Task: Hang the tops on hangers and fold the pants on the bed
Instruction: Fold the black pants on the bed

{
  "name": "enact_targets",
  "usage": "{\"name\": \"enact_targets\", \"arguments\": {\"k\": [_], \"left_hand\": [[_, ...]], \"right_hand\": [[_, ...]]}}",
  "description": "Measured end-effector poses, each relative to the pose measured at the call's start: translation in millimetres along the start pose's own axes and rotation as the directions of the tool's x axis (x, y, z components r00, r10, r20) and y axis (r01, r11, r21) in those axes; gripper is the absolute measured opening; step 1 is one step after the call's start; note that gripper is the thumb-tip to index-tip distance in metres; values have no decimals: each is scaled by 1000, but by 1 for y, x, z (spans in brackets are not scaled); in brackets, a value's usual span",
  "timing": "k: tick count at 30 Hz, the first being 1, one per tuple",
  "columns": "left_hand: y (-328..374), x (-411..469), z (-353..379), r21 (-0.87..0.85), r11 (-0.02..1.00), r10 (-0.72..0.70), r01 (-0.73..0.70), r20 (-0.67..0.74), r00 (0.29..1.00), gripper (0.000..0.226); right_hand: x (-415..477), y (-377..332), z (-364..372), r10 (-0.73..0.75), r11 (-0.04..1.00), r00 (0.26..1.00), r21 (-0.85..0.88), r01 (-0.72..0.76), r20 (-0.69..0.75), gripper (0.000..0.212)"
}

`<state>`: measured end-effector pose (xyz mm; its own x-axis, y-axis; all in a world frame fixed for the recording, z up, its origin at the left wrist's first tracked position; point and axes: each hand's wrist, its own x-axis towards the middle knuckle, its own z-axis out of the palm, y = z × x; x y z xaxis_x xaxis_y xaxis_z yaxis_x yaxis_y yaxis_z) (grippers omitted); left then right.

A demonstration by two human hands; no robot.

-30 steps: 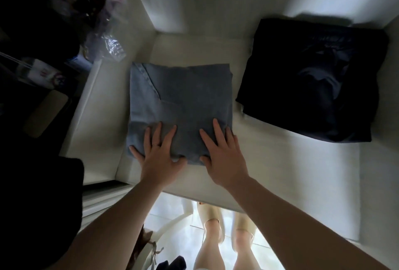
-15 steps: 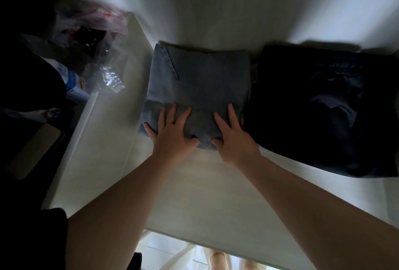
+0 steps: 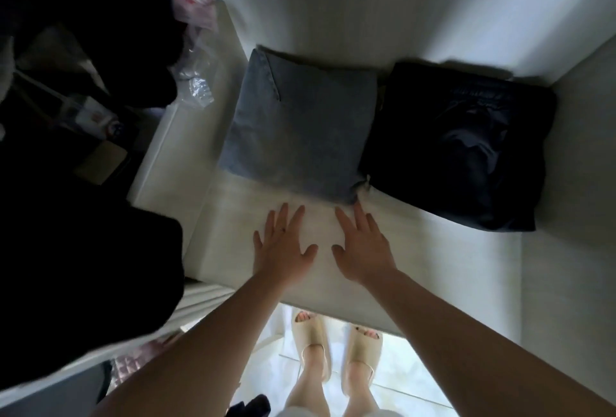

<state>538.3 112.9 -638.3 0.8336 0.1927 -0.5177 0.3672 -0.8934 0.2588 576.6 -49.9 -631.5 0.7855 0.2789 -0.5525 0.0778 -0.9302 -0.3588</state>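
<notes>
A dim white nook, pale walls closing in at the back and on the right, and a flat white surface (image 3: pixel 433 266) running across it; whether that is the bed or a shelf, I cannot tell from here. Two folded pairs sit side by side at the back, pushed up to the wall, which looks like a way to keep the front strip free for work. The blue jeans (image 3: pixel 300 136) are on the left, the dark pants (image 3: pixel 466 150) on the right, edges touching or as good as.

Now the hands. The left hand (image 3: pixel 283 250) and right hand (image 3: pixel 363 250) are both flat, fingers straight and spread, holding nothing, palms down over the bare surface just short of the jeans. The right fingertips come very close to the near corner of the denim; contact I cannot make out. My guess is this pair is done with.

The denim is thick and matte, a plump, near-square bundle with rounded edges and a seam running down its left side. The dark pair looks thinner and slightly glossy, its top rumpled, with a gathered waistband near the back. Crinkly clear plastic (image 3: pixel 200 90) glints off to the left, and a black garment (image 3: pixel 83 233) hangs beside it.
</notes>
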Motion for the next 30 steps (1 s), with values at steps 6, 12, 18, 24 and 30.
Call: {"name": "enact_targets", "arguments": {"k": [6,12,18,24,30], "left_hand": [[-5,-85,31,18,1000,-26,24,118,993,75],[5,-149,33,18,1000,18,-21,131,991,74],[18,-204,23,23,994,112,-111,-46,993,73],[34,-272,31,-132,991,-28,-2,-230,973,71],[32,-362,65,-351,929,-224,116,-285,932,71]], "right_hand": [[-83,19,11,59,995,993,-89,-50,102,73],[-160,36,12,107,989,992,-106,-100,64,73],[-218,52,7,-24,995,999,-96,20,-49,69],[-257,62,-11,-218,976,972,-36,215,-85,68],[-301,48,-7,-454,890,891,-32,454,-9,69]]}}
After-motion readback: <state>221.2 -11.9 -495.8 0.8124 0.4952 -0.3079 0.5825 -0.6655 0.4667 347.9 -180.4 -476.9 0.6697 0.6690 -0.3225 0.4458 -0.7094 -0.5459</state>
